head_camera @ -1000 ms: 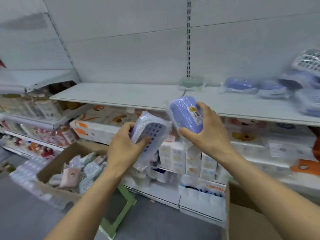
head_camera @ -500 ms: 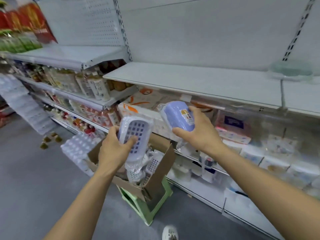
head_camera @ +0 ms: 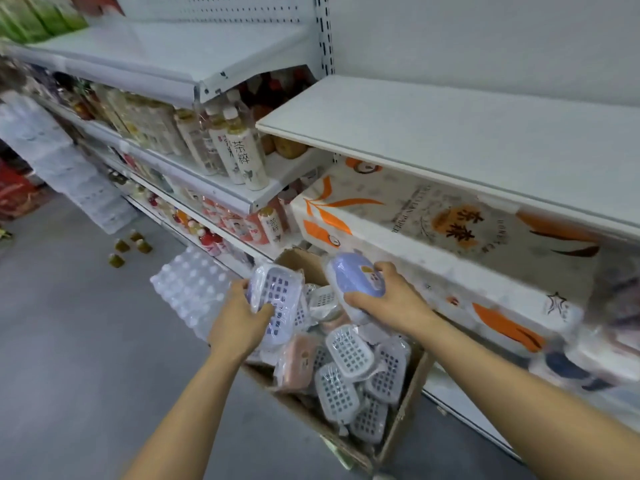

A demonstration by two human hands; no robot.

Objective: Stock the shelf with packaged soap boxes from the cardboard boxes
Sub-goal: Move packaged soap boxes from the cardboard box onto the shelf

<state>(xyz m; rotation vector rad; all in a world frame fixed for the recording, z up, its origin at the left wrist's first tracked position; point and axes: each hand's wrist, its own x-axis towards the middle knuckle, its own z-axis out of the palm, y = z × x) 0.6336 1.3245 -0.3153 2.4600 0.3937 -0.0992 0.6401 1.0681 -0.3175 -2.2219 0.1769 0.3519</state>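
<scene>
My left hand (head_camera: 239, 323) grips a plastic-wrapped soap box (head_camera: 275, 294) with its white grid side facing me. My right hand (head_camera: 389, 301) holds a second wrapped box (head_camera: 353, 275), lilac with a small sticker. Both boxes hover just above an open cardboard box (head_camera: 405, 420) on the floor side of the aisle. That carton is filled with several more wrapped soap boxes (head_camera: 349, 351) in white, lilac and pink. The white shelf board (head_camera: 450, 133) above and to the right lies bare.
Large tissue packs (head_camera: 433, 233) with orange leaves sit under the bare shelf. Drink bottles (head_camera: 239, 154) fill the shelves to the left. A shrink-wrapped water pack (head_camera: 188, 289) and small loose bottles (head_camera: 128, 249) lie on the grey floor.
My view has swung left and down from the shelf to the carton. Both hands, still holding their soap boxes, have dropped from shelf height to just over the carton.
</scene>
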